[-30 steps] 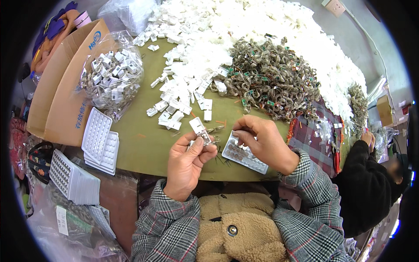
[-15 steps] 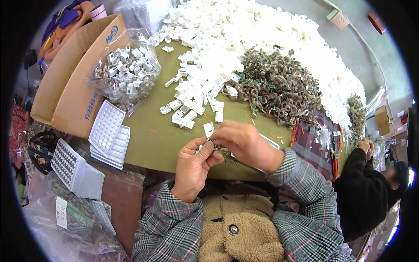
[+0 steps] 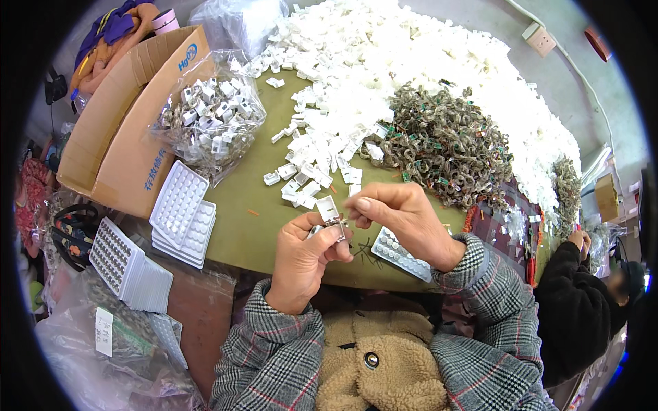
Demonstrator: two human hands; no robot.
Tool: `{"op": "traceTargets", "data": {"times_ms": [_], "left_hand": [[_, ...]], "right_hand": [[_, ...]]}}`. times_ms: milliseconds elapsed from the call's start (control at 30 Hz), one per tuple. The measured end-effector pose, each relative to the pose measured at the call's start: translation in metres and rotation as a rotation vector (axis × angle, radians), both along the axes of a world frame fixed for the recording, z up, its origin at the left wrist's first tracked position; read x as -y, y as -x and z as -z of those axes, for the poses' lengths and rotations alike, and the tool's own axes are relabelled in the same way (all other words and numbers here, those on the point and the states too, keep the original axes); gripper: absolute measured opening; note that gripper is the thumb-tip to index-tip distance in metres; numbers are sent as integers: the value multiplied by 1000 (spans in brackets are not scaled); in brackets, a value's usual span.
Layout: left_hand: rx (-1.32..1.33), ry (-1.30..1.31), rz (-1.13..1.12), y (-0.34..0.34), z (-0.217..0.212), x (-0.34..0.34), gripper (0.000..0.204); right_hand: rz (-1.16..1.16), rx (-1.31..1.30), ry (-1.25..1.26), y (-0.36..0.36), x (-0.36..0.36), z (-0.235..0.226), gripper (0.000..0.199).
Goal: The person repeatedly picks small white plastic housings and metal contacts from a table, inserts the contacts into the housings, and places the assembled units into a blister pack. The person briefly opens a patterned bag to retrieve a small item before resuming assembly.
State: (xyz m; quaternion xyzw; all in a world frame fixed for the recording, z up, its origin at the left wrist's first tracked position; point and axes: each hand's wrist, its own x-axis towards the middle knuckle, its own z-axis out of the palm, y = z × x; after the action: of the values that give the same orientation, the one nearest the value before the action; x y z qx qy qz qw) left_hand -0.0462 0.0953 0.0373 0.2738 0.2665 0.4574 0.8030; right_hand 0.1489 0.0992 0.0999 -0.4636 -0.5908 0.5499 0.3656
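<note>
My left hand (image 3: pixel 296 259) is closed round a small white plastic casing with its lid (image 3: pixel 327 207) standing up; bits of wire or metal show in its lower half. Just to the right, my right hand (image 3: pixel 406 218) hovers apart from the casing, thumb and fingertips pinched together; anything between them is too small or hidden to make out. Under the right wrist lies a tray of round silvery pieces (image 3: pixel 399 257), partly covered, with thin dark wires (image 3: pixel 370 255) beside it. Loose white casings (image 3: pixel 301 188) are scattered beyond my hands.
Across the green table (image 3: pixel 253 236) rise a big heap of white casings (image 3: pixel 425 51) and a pile of wired parts (image 3: pixel 445 144). At left are a cardboard box (image 3: pixel 130 147), a filled clear bag (image 3: pixel 212 116) and stacked white trays (image 3: pixel 181 205). A person in black (image 3: pixel 576 308) works at right.
My right hand has drawn back to the right from the casing, uncovering its raised lid and the tray of round pieces. The left hand keeps its hold. The whole view has shifted slightly.
</note>
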Motion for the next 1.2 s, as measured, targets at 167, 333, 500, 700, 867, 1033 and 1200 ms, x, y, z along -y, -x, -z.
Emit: {"op": "traceTargets", "data": {"times_ms": [167, 333, 500, 700, 867, 1033, 1200], "left_hand": [[22, 43, 94, -2, 6, -3, 14], [371, 289, 172, 3, 18, -5, 22], [536, 392, 183, -1, 23, -3, 29], [407, 287, 192, -6, 25, -2, 20], [341, 354, 220, -7, 32, -2, 18], [519, 452, 106, -3, 36, -14, 26], [455, 416, 73, -8, 32, -23, 31]], "right_hand": [[44, -2, 160, 21, -12, 9, 21], [-112, 143, -316, 13, -13, 7, 18], [-107, 357, -805, 13, -1, 11, 31], [-203, 691, -1325, 7, -6, 12, 22], [-133, 810, -1155, 0, 22, 6, 32], [312, 695, -834, -40, 102, 29, 31], [983, 768, -390, -141, 164, 55, 7]]}}
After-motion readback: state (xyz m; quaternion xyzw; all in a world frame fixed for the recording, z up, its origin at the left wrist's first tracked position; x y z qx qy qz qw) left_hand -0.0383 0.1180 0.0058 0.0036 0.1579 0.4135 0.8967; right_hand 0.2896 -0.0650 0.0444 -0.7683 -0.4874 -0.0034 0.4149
